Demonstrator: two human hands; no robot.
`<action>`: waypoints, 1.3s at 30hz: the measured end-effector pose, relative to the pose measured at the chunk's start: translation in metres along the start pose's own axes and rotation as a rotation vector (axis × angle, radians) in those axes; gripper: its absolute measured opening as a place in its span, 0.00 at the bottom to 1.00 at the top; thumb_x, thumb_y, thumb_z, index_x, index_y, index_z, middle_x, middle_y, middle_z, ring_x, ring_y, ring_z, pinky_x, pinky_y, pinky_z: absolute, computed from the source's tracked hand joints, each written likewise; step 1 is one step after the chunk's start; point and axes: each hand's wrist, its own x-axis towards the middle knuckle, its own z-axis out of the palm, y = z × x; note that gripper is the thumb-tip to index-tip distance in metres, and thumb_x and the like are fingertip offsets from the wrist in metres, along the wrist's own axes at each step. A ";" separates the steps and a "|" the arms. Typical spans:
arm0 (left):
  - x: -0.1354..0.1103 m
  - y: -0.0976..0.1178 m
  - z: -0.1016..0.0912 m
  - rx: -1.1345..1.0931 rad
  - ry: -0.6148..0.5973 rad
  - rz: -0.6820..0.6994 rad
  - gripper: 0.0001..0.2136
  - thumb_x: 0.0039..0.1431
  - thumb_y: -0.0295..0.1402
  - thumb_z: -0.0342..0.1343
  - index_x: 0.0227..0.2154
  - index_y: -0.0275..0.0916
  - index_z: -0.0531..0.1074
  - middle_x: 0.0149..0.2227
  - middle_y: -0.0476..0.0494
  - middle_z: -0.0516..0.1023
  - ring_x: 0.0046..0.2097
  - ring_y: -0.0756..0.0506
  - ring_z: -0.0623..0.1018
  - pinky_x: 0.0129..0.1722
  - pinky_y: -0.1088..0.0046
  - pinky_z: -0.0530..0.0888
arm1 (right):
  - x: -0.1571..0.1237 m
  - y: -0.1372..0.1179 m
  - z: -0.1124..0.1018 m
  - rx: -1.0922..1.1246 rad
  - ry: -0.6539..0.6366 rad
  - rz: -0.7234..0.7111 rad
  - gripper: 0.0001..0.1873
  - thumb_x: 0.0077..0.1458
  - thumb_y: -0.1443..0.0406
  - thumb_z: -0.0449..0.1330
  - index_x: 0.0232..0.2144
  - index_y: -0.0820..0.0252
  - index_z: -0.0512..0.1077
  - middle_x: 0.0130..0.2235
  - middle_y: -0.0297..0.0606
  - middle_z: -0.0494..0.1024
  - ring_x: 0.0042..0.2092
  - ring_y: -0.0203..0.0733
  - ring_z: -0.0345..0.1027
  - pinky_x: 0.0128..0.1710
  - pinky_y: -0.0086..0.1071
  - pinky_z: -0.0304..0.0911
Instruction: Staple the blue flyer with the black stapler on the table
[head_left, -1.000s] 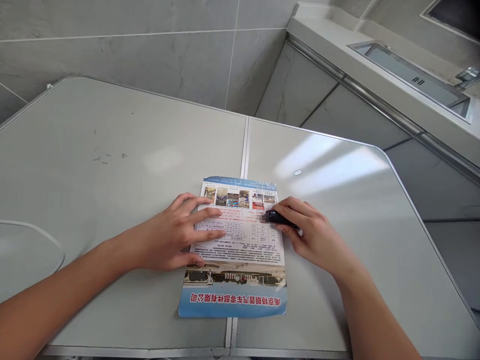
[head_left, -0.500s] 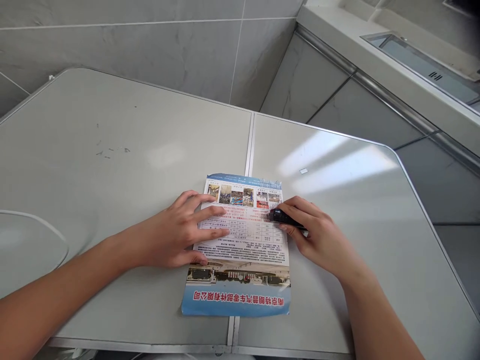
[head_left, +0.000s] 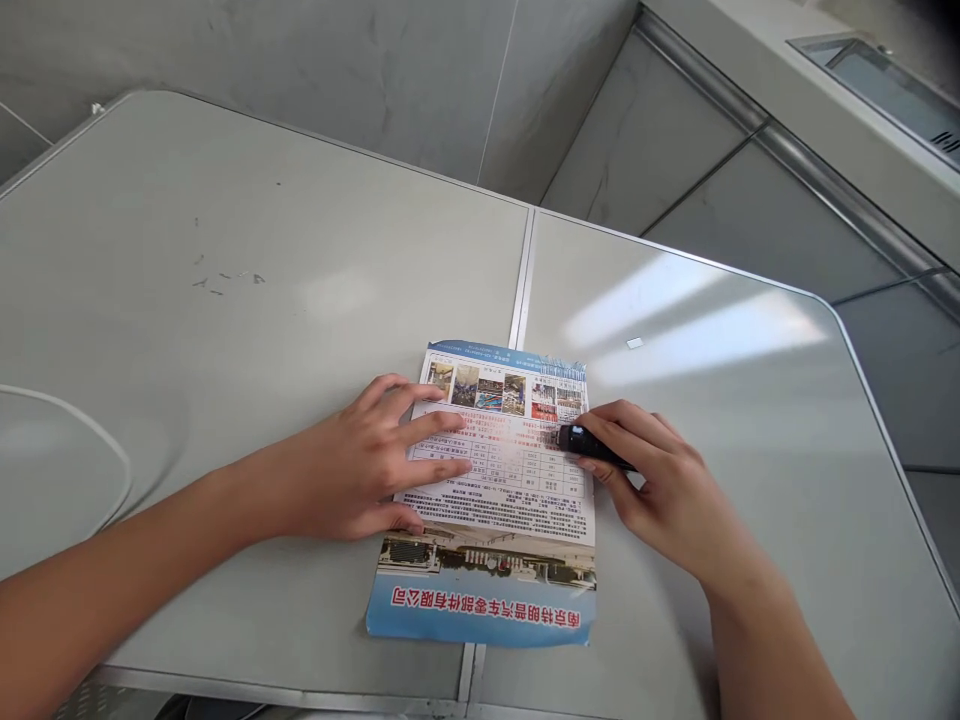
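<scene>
A printed flyer (head_left: 487, 590), upside down to me, lies across the seam of the folding table. My left hand (head_left: 390, 455) rests over its left edge with fingers spread on the print. In my right hand (head_left: 652, 470), fingers wrap round a small black stapler (head_left: 592, 445) at the flyer's right edge. The stapler's front end reaches in over the print; its lower part is hidden. Rows of short silvery marks, which look like staples, run along the flyer's upper right corner.
The grey table (head_left: 360, 230) has a metal rim and a metal centre strip. A small white scrap (head_left: 635, 343) lies on the right half, and a white cable (head_left: 97, 420) curves at the left. Behind stand a tiled wall (head_left: 300, 60) and cabinets (head_left: 720, 210) under a counter.
My view has shifted slightly, so flyer and hands sit a little further right and the counter shows less. The stapler and both hands keep about the same places on the flyer.
</scene>
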 end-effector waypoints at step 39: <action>0.001 -0.007 0.000 0.049 -0.017 0.049 0.26 0.62 0.43 0.65 0.62 0.51 0.71 0.64 0.39 0.71 0.68 0.27 0.64 0.63 0.43 0.64 | 0.002 0.032 -0.015 0.051 -0.118 -0.005 0.09 0.65 0.62 0.60 0.47 0.53 0.74 0.43 0.40 0.78 0.43 0.48 0.70 0.40 0.39 0.66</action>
